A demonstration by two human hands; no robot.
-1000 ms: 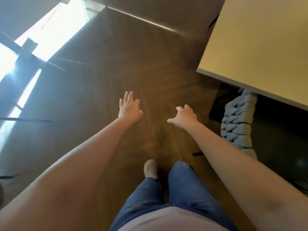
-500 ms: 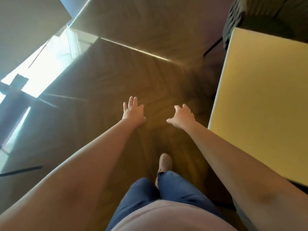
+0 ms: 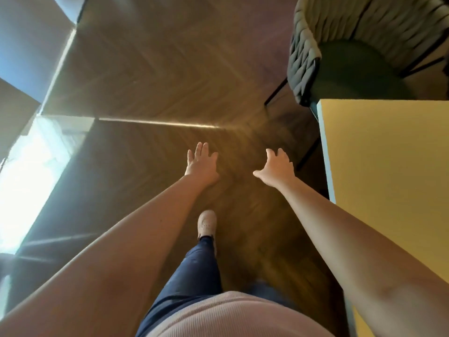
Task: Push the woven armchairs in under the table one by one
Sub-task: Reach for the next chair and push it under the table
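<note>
A grey woven armchair (image 3: 306,57) with a dark round seat stands at the top right, at the far end of the yellow table (image 3: 388,166). Its seat is mostly outside the table edge. Both my arms reach forward over the floor. My left hand (image 3: 201,164) is open with fingers spread and holds nothing. My right hand (image 3: 275,170) is also open and empty, just left of the table's long edge. Both hands are well short of the armchair.
Dark herringbone wood floor (image 3: 158,81) fills the middle. Bright sunlight from a window falls on the left (image 3: 31,178). My foot in a light shoe (image 3: 207,221) steps forward between my arms. The armchair's thin black legs (image 3: 275,94) stick out toward the floor.
I have walked forward along the table's side. The pushed-in woven chair has dropped out of view, and another armchair at the table's far end has come into view.
</note>
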